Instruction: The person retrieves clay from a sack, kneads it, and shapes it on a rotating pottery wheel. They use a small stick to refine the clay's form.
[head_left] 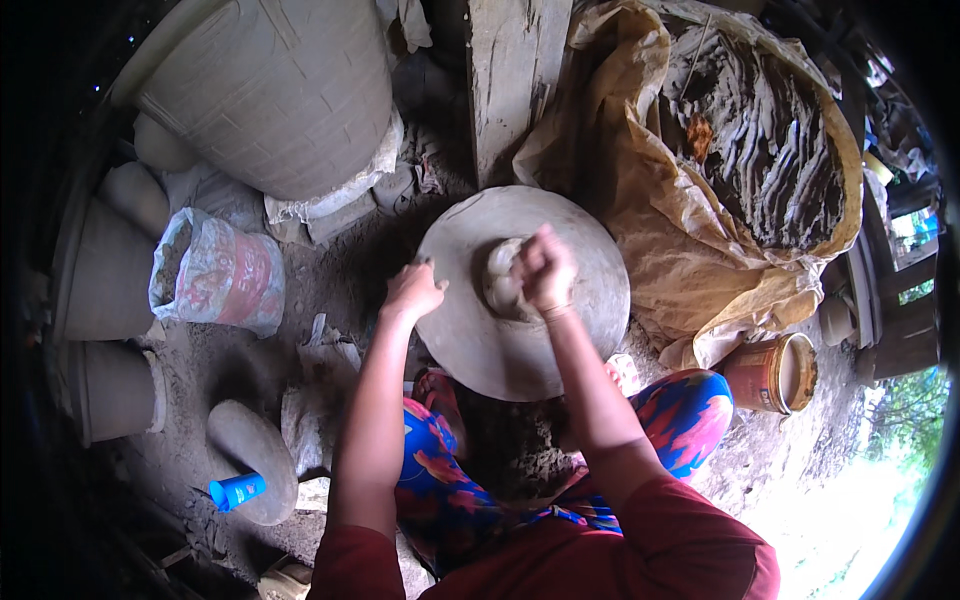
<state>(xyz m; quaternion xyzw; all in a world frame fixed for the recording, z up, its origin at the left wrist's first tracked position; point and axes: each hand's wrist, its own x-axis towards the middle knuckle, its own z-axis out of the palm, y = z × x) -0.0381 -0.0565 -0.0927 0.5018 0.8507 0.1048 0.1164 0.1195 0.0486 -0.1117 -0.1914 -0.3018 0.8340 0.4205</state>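
A round grey potter's wheel (455, 335) lies flat in front of me, with a lump of pale wet clay (500, 285) at its middle. My left hand (415, 289) grips the wheel's left rim with curled fingers. My right hand (544, 267), blurred, is closed in a fist over the right side of the clay lump; I cannot make out whether it holds anything or presses on the lump.
Large clay pots (255, 85) stand at the left, beside a white sack (235, 285). A blue cup (236, 491) lies on a round disc (260, 440). A brown sack of clay (640, 230) fills the right back; a rusty bucket (762, 375) sits below it. A wooden plank (500, 90) stands behind.
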